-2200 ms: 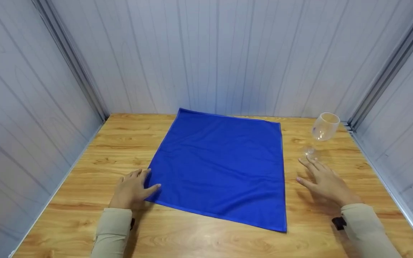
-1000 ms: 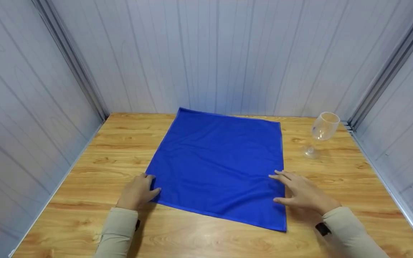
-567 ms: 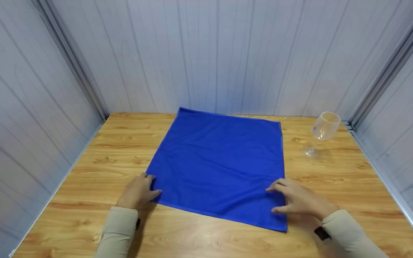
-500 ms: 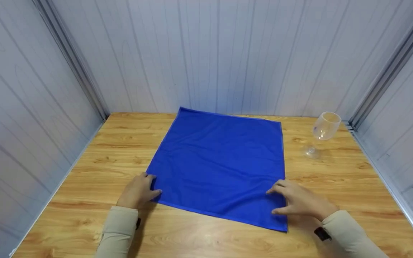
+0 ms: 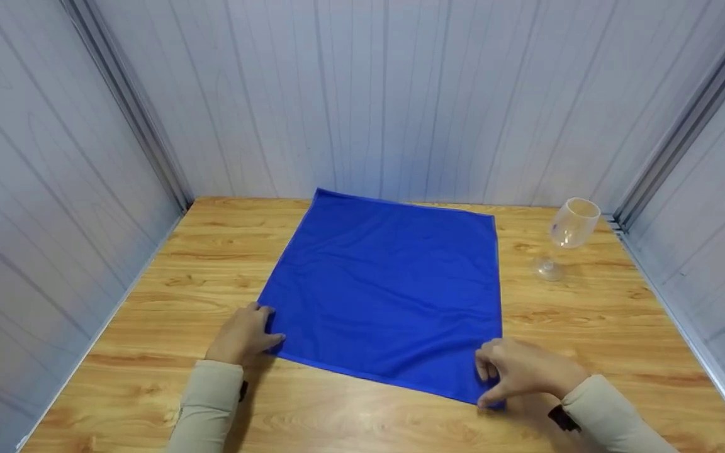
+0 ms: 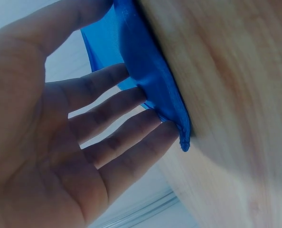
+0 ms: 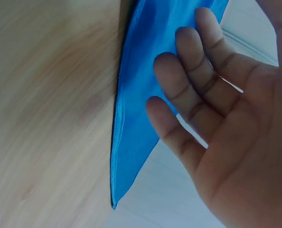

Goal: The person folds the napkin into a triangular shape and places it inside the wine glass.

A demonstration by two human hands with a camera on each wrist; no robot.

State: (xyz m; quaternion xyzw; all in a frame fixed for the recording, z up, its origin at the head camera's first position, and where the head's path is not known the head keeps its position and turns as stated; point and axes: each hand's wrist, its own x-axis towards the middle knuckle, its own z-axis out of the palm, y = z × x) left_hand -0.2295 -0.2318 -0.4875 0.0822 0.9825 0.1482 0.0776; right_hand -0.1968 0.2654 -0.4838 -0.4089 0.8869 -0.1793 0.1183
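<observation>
A blue cloth (image 5: 387, 283) lies spread on the wooden table, lightly creased, its near edge slanting down to the right. My left hand (image 5: 240, 336) is at its near left corner. In the left wrist view the nearly straight fingers (image 6: 115, 128) touch the cloth's edge, with the thumb apart from them. My right hand (image 5: 520, 371) hovers at the near right corner, thumb low beside the corner tip. In the right wrist view its bent fingers (image 7: 172, 80) are over the cloth, apart from the corner, holding nothing; the thumb tip is out of that view.
A clear wine glass (image 5: 574, 223) stands upright on the table (image 5: 589, 314), right of the cloth and beyond my right hand. Pale panelled walls (image 5: 362, 94) enclose the table at the back and both sides.
My right hand has moved from near the glass leftward and toward me to the cloth's near right corner, its fingers bending more. My left hand shifted slightly onto the left corner, then stayed.
</observation>
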